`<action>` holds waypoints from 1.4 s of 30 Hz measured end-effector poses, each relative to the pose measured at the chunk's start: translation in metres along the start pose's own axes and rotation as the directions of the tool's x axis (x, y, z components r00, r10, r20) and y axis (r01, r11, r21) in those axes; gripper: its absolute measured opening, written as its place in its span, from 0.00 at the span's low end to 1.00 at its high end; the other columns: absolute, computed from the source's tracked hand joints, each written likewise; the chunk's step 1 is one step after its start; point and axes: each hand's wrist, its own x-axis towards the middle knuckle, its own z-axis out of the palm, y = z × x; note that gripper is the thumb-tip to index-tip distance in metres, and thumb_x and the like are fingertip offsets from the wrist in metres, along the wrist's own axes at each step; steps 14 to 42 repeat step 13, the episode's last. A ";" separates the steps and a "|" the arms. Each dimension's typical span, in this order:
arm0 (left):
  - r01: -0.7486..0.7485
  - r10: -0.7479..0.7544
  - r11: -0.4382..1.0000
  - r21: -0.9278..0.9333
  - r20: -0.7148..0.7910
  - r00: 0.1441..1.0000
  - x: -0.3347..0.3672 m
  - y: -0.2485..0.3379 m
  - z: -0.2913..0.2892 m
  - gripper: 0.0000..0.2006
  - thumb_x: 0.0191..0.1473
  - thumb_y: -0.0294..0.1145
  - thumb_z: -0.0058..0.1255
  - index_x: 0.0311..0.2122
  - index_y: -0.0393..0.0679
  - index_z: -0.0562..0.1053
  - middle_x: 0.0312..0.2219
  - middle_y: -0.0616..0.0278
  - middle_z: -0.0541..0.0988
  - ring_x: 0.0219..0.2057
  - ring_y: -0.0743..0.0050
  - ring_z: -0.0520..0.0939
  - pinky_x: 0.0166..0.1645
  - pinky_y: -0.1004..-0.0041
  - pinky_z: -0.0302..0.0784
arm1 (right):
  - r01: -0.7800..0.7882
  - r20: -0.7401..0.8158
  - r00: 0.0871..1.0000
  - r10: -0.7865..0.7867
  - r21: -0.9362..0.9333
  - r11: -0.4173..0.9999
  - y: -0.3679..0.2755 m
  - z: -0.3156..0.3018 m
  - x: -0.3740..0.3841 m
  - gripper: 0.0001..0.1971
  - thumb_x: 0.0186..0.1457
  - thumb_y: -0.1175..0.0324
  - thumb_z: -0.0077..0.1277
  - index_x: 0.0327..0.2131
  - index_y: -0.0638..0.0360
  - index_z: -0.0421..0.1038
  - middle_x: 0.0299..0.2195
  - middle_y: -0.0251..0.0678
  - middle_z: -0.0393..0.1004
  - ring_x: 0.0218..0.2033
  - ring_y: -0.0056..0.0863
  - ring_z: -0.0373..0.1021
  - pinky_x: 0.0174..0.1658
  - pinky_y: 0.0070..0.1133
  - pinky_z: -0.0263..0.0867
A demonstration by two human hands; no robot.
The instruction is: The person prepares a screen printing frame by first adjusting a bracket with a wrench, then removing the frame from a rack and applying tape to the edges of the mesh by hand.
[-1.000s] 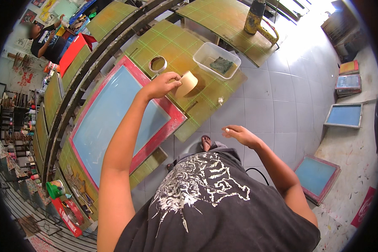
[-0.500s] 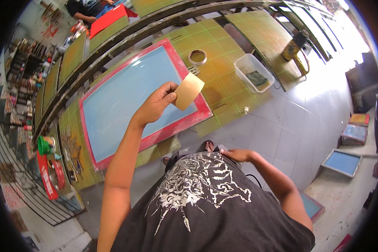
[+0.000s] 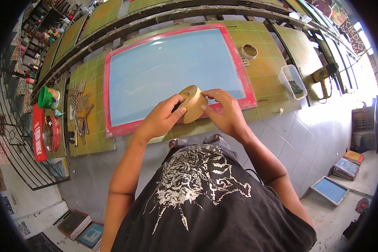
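Note:
A wide roll of tan tape (image 3: 195, 108) is held up in front of me, above the near edge of a large screen printing frame (image 3: 176, 67) with a pink border and blue mesh. My left hand (image 3: 160, 119) grips the roll's left side, the fingers reaching into its core and the thumb on the outside. On the opposite side, my right hand (image 3: 229, 115) pinches the roll between thumb and fingers. The frame lies flat on the yellow-green table.
Right of the frame are another tape roll (image 3: 249, 51), a clear plastic tub (image 3: 290, 82) with a dark green thing inside, and a yellow-black heat gun (image 3: 325, 74). Leftward lie several hand tools (image 3: 80, 115), a green bucket (image 3: 49, 98) and a red round tin (image 3: 52, 133).
My right hand has come up from beside my waist and taken hold of the tape roll. The left hand has turned the roll so its core shows. My view has swung right.

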 end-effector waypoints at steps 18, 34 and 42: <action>-0.047 0.048 0.998 0.039 -0.016 0.999 -0.100 -0.063 -0.080 0.17 0.60 0.38 0.48 0.45 0.34 0.66 0.38 0.46 0.74 0.39 0.54 0.74 0.45 0.65 0.69 | -0.241 0.007 0.970 0.242 0.113 0.964 -0.071 0.128 0.000 0.13 0.48 0.68 0.60 0.37 0.63 0.72 0.37 0.43 0.77 0.40 0.36 0.74 0.46 0.29 0.67; -0.047 0.048 0.998 0.039 -0.016 0.999 -0.100 -0.063 -0.080 0.17 0.60 0.38 0.48 0.45 0.34 0.66 0.38 0.46 0.74 0.39 0.54 0.74 0.45 0.65 0.69 | -0.241 0.007 0.970 0.242 0.113 0.964 -0.071 0.128 0.000 0.13 0.48 0.68 0.60 0.37 0.63 0.72 0.37 0.43 0.77 0.40 0.36 0.74 0.46 0.29 0.67; -0.047 0.048 0.998 0.039 -0.016 0.999 -0.100 -0.063 -0.080 0.17 0.60 0.38 0.48 0.45 0.34 0.66 0.38 0.46 0.74 0.39 0.54 0.74 0.45 0.65 0.69 | -0.241 0.007 0.970 0.242 0.113 0.964 -0.071 0.128 0.000 0.13 0.48 0.68 0.60 0.37 0.63 0.72 0.37 0.43 0.77 0.40 0.36 0.74 0.46 0.29 0.67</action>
